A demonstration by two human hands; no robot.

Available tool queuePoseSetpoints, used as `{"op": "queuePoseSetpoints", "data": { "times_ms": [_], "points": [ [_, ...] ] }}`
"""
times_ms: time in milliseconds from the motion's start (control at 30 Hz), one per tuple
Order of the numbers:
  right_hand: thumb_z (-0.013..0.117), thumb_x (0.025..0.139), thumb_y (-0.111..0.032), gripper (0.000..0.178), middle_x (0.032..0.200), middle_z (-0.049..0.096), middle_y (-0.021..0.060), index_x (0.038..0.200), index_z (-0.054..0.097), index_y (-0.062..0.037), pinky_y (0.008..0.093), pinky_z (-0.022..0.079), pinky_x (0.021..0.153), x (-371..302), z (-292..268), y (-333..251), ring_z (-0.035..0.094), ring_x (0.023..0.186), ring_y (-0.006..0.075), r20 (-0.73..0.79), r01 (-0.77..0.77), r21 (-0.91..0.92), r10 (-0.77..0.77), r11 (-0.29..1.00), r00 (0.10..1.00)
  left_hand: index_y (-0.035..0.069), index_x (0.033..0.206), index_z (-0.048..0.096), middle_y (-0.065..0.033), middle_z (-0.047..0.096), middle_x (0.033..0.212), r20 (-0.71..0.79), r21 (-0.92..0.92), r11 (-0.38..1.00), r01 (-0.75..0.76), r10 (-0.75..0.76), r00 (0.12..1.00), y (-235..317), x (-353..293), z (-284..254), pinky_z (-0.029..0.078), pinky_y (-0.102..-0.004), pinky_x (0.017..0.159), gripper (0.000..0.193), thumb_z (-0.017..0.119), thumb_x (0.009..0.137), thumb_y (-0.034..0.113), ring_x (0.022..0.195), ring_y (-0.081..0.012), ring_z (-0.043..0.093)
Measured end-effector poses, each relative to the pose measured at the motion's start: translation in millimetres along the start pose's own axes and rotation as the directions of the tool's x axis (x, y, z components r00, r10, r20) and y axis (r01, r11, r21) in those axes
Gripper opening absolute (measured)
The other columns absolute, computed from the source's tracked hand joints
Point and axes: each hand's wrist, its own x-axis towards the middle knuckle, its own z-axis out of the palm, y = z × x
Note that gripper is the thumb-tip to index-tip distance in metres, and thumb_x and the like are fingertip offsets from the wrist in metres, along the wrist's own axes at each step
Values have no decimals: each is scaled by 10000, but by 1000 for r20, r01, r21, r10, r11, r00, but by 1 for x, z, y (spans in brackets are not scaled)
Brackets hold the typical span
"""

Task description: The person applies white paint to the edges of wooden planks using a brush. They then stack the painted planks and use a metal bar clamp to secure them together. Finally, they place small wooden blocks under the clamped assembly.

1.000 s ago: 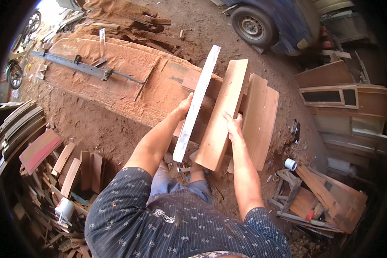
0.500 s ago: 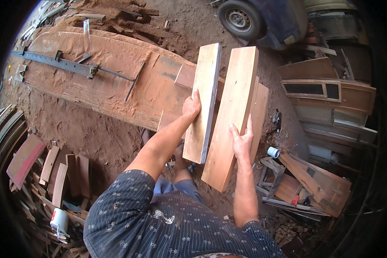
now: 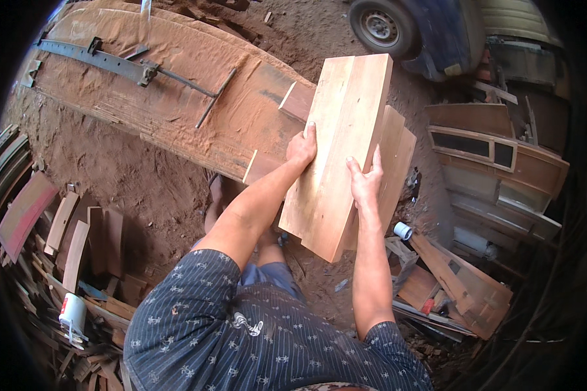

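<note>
**Two boards brought flat and edge to edge**

The left hand (image 3: 302, 147) gripped the left edge of the paler plank (image 3: 319, 156), fingers curled over its rim, thumb side toward the person. The right hand (image 3: 365, 182) lay spread and flat on the redder plank (image 3: 355, 163), pressing rather than clasping. Both boards sat over a third board (image 3: 398, 156) whose right edge showed beneath them.

A second earlier the paler plank had stood tilted on its edge, with a clear gap between it and the redder one; half a second earlier it had been laid nearly flat but still apart. Now the two lay side by side, long edges touching and top ends close to level. I judged this as a fit check of the joint, with the seam closed along most of its visible length.

Outward, the planks overhung the near end of the large worn slab (image 3: 176, 104), on which a long metal bar clamp (image 3: 111, 62) rested well apart from the hands. Bare red earth lay open to the left of the person's knees. To the right, room was tight: stacked window frames (image 3: 496, 156), wood offcuts (image 3: 456, 287) and a small white container (image 3: 403, 230) crowded near the boards' lower corner. A vehicle wheel (image 3: 379, 25) stood beyond the top ends.
</note>
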Motion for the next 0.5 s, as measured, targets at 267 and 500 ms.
{"op": "queuePoseSetpoints", "data": {
  "times_ms": [267, 500],
  "points": [
    [721, 875, 16, 832, 1437, 499, 248, 1542, 232, 97, 311, 546, 947, -1, -7, 16, 596, 1198, 240, 22, 24, -59, -23, 998, 1000, 23, 1286, 651, -273, 631, 1286, 38, -13, 999, -34, 35, 999, -7, 10, 0, 431, -470, 1060, 821, 323, 967, 704, 1256, -418, 568],
    [726, 875, 8, 835, 1445, 486, 260, 1541, 231, 100, 306, 539, 960, 0, -3, 12, 580, 1215, 232, 28, 27, -28, -27, 999, 999, 8, 1270, 656, -297, 625, 1273, 33, -38, 997, -63, 64, 997, -9, 11, -1, 428, -474, 1056, 840, 313, 965, 713, 1256, -428, 562]
  ]
}}
